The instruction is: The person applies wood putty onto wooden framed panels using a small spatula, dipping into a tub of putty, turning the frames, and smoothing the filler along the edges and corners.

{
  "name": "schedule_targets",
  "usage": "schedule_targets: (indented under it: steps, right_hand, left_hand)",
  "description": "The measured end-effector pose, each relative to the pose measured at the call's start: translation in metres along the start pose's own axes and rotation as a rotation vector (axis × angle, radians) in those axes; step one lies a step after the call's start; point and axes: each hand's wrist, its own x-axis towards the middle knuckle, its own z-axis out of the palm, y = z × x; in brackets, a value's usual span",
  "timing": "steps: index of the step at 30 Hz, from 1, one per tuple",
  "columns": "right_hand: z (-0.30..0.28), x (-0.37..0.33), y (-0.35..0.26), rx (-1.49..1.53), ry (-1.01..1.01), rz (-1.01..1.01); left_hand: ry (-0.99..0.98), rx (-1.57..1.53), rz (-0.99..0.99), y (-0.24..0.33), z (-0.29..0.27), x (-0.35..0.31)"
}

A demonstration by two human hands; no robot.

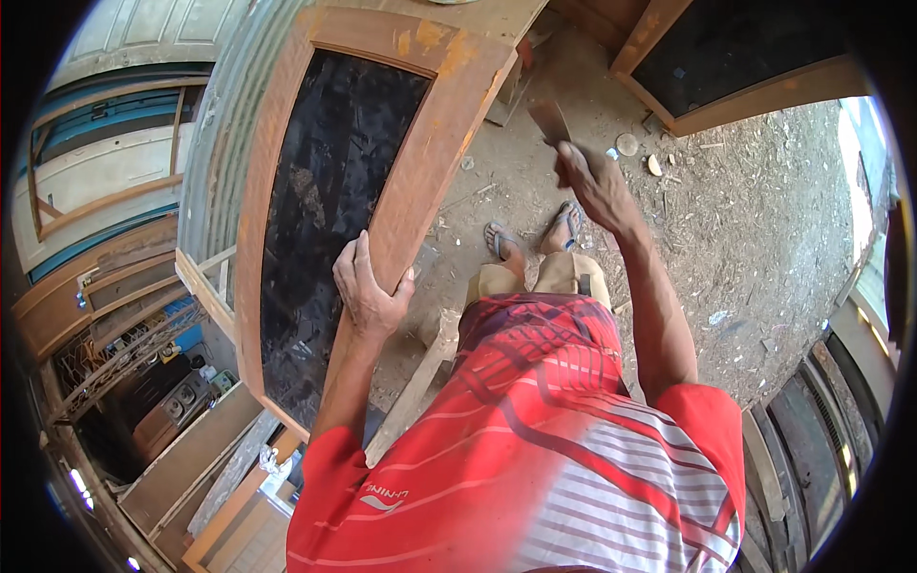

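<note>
While the left hand (371,294) clasps the wooden frame (411,196), likely steadying it, the right hand (594,186), right of the frame, grips a flat piece (549,124), perhaps a scraper.

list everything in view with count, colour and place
framed panel: 1, brown and black, left of centre
flat strip: 1, brown, upper centre
second framed panel: 1, brown and black, upper right
panelled board: 1, whitish, top left
corrugated sheet: at least 1, grey, upper left
stacked frames: several, mixed colours, left
boxy device: 1, grey, lower left
timber piece: 1, pale, centre
ground: 1, brown, centre to right
round pieces: 2, pale, upper right
loose boards: several, dark, lower right
sandals: 2, grey, worn, centre
shirt: 1, red and white, lower centre
left hand: 1, on framed panel
right hand: 1, gripping flat strip
</note>
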Motion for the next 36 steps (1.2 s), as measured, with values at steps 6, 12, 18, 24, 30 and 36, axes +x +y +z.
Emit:
schedule_targets:
  steps: [6,12,18,24,30,36]
  right_hand:
    - [0.012,0.073,-0.06,0.372,-0.04,-0.074]
    - [-0.004,0.036,0.095,-0.107,-0.03,0.345]
    - [-0.018,0.031,-0.013,-0.16,0.161,0.093]
    - [-0.032,0.073,-0.072,-0.397,0.237,-0.322]
    - [-0.035,0.077,-0.082,-0.603,0.209,-0.423]
    - [-0.034,0.073,-0.094,-0.731,0.167,-0.434]
  left_hand:
    - [-0.001,-0.022,-0.017,0.0,0.002,0.0]
    - [0.012,-0.043,-0.024,0.003,-0.004,-0.006]
    - [0.044,-0.04,-0.011,0.0,-0.002,0.0]
    - [0.038,-0.033,-0.013,-0.001,0.003,-0.002]
    - [0.029,-0.028,-0.037,0.0,0.001,-0.002]
    - [0.035,-0.025,-0.035,-0.001,0.003,-0.002]
